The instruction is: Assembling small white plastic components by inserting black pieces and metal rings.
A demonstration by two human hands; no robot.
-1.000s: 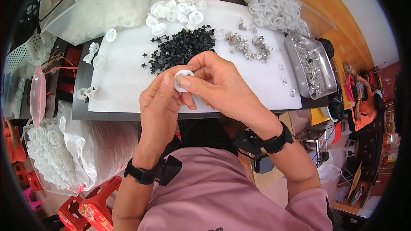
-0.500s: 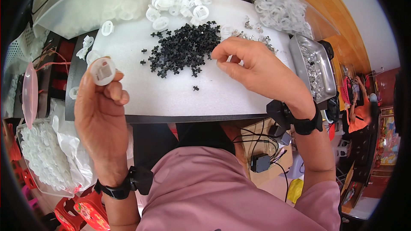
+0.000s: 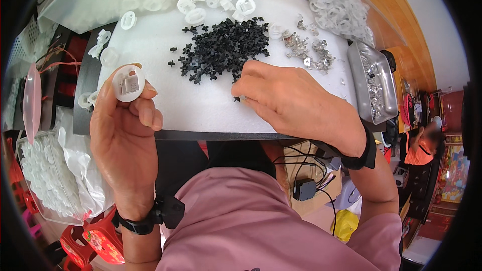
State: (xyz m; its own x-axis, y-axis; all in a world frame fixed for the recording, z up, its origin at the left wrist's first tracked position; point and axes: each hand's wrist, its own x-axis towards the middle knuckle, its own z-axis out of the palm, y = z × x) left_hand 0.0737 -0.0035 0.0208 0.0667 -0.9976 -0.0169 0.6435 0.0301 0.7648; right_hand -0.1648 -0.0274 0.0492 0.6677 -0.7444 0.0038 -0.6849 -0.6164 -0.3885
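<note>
At the left of the frame, the left hand (image 3: 125, 130) is raised upright, wrist low, fingers curled and thumb pressing a round white cap (image 3: 129, 83) held at its fingertips. The cap's open face points up at the camera, showing a square insert; being round, it has no clear long axis. Right of centre, the right hand (image 3: 296, 103) lies palm down on the white mat (image 3: 201, 110), fingertips pinched together on a small black piece (image 3: 236, 99) at the lower edge of the black pile (image 3: 223, 47).
</note>
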